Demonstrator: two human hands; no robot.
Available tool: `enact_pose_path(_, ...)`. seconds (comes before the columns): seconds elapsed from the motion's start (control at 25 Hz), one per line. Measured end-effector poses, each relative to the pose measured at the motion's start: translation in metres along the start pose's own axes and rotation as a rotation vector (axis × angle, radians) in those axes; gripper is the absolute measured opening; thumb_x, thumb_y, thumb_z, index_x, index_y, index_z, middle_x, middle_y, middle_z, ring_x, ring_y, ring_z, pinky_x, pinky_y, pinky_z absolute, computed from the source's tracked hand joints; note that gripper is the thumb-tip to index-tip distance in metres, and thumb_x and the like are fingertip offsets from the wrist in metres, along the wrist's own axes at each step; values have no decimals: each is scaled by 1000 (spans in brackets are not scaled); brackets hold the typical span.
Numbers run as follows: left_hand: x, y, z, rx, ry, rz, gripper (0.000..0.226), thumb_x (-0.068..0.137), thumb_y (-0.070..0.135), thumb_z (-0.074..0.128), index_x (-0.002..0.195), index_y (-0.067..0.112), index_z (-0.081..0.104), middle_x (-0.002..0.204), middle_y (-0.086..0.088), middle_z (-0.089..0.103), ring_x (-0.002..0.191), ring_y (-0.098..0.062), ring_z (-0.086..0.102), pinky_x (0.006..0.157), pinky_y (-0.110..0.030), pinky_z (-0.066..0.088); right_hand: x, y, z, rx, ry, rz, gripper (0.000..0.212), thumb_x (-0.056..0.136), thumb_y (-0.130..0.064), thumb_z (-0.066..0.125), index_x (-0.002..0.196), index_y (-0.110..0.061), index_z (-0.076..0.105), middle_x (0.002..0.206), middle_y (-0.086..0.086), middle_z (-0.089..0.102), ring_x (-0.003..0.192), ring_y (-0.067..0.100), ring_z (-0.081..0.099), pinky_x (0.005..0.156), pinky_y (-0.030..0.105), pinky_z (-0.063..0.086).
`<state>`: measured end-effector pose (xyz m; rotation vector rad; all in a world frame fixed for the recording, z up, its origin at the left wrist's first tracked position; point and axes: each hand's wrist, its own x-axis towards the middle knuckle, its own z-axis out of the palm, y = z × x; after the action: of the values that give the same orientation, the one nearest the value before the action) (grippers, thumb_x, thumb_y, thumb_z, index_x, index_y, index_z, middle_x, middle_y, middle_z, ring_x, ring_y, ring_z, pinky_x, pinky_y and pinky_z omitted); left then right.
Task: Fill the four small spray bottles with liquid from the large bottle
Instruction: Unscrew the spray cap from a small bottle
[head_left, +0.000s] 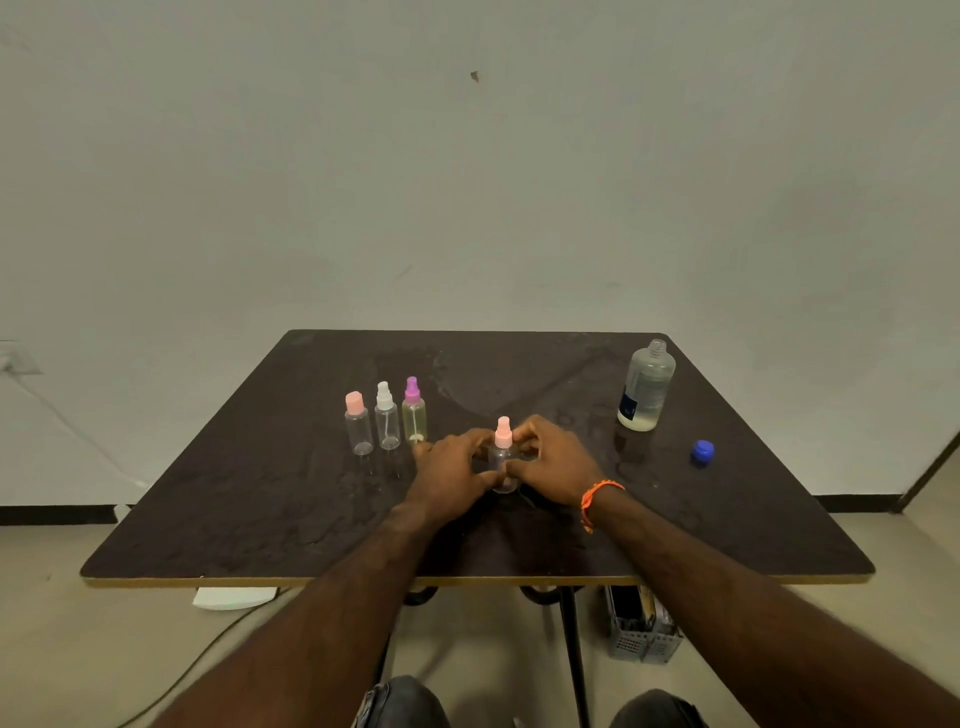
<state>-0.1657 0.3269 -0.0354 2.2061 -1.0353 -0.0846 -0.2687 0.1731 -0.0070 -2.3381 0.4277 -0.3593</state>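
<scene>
- The person sits at a dark table (218, 519), both forearms reaching out to its middle
- Between the two hands stands a small spray bottle with a pale pink spray head (503, 457), upright, its long axis vertical, its base on the tabletop
- The left hand (451, 467) curls its fingers round the clear body from the left; the right hand (550, 462), an orange wristband (597, 496) at its wrist, has its fingertips pinched up by the bottle's neck, just beneath the pink head
- I judge the right hand is working the spray head on its thread while the left steadies the bottle; whether on or off I cannot tell
- Three more small bottles stand in a row to the far left, close beside one another: a pink-capped bottle (358, 423), a white-headed bottle (387, 418) and a purple-headed bottle (414, 413), the last holding yellowish liquid
- The large bottle (645, 387) stands uncapped at the far right, well apart from the hands, with clear liquid in it; its blue cap (702, 453) lies nearer, to its right
- The right hand is the nearer one to the large bottle, so I expect any pour would fall to it
</scene>
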Motion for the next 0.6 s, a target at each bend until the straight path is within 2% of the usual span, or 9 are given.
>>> enact_pose_path(0.16,2,-7,11,-152,-17,-24,70,63,77,70,123,43,59,111,22,72,110,-2,67,106,-51,47,-3,1,-9,5,-13,-22,20,81,-20,75,99,-22,66,98,-9,70,89,5,65,79,28,55)
enact_pose_path(0.24,2,-10,16,-177,14,-33,70,61,80,66,121,45,60,109,23,72,108,-1,66,106,-50,47,-3,0,-13,-17,-43,-38,22,82,-22,72,104,-23,67,100,-9,68,88,4,63,78,26,52)
enact_pose_path(0.32,4,-7,17,-196,42,-62,60,64,75,72,115,45,62,102,21,73,103,-1,67,106,-48,45,0,-5,-17,-38,-19,-88,29,80,-30,70,107,-22,68,99,-8,69,82,1,61,76,24,50)
enact_pose_path(0.44,1,-1,18,-155,92,-107,43,77,57,82,112,40,64,95,18,72,100,-4,65,102,-42,34,9,-19,-22,-131,54,-149,26,80,-42,75,95,-22,68,87,-9,68,77,3,62,68,23,50)
enact_pose_path(0.6,-3,6,16,-81,107,-111,44,84,53,79,121,35,63,101,15,71,102,-9,63,94,-37,27,18,-28,-19,-250,58,-114,23,83,-38,77,91,-18,68,80,-7,66,76,10,62,70,34,54)
